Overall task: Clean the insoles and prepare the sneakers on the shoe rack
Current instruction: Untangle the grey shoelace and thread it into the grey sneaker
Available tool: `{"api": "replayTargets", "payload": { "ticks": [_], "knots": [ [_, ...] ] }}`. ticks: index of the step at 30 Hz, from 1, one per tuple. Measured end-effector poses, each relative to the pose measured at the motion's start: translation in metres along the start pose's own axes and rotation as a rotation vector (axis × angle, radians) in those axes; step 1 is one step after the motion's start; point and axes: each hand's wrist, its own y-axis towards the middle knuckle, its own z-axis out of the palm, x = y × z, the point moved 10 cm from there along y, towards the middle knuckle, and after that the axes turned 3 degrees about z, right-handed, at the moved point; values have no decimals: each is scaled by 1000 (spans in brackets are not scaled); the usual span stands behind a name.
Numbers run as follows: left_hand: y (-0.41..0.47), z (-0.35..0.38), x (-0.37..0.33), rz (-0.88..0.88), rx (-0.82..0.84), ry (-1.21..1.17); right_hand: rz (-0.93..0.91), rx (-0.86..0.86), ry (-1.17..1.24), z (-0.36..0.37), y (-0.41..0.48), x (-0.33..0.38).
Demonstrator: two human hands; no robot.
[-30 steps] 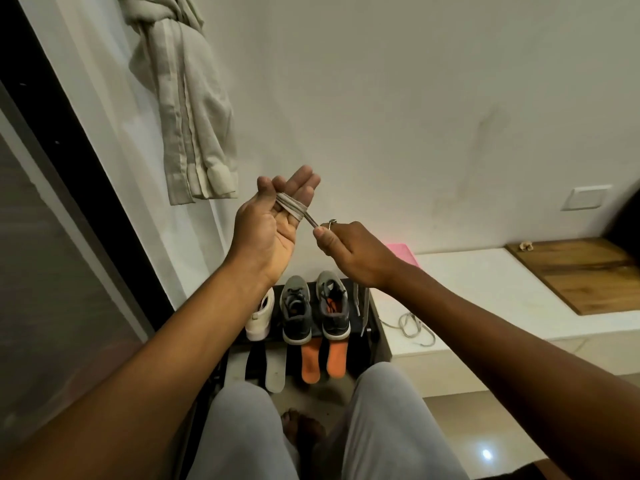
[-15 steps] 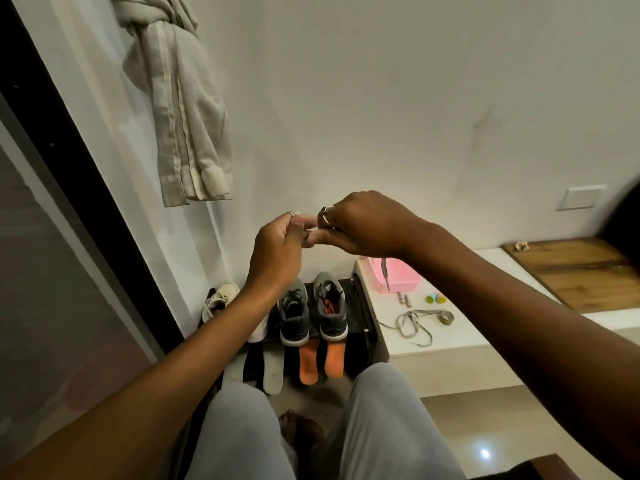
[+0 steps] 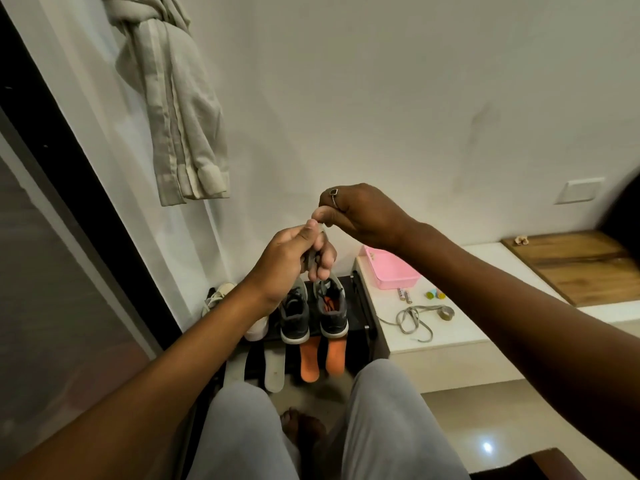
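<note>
Your left hand (image 3: 291,252) had its fingers (image 3: 322,268) curled round a grey lace (image 3: 311,260), thumb pressed on top. Your right hand (image 3: 363,216) pinched the lace's upper end, fingers closed tight on it, touching your left thumb. Below, two dark sneakers (image 3: 294,318) stood side by side on the black rack (image 3: 362,317), heels toward you. Orange insoles (image 3: 309,360) and grey insoles (image 3: 274,372) showed just below the heels. A second lace (image 3: 412,318) lay loose on the white bench (image 3: 450,327), near a pink tray (image 3: 391,275).

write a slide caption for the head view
Left hand and right hand hold a grey shoelace above grey sneakers and orange insoles.
</note>
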Motion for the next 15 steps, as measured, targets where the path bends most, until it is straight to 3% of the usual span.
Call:
{"api": "replayTargets", "payload": {
  "ticks": [5,10,15],
  "knots": [
    [-1,-13,1,-76,-175,-383,223,-33,277,31,-15,-16],
    [7,-27,-7,-3,-291,-757,358,57,361,69,-32,-7],
    [14,-53,-9,79,-378,-762,344,136,285,76,-39,1]
  ]
}}
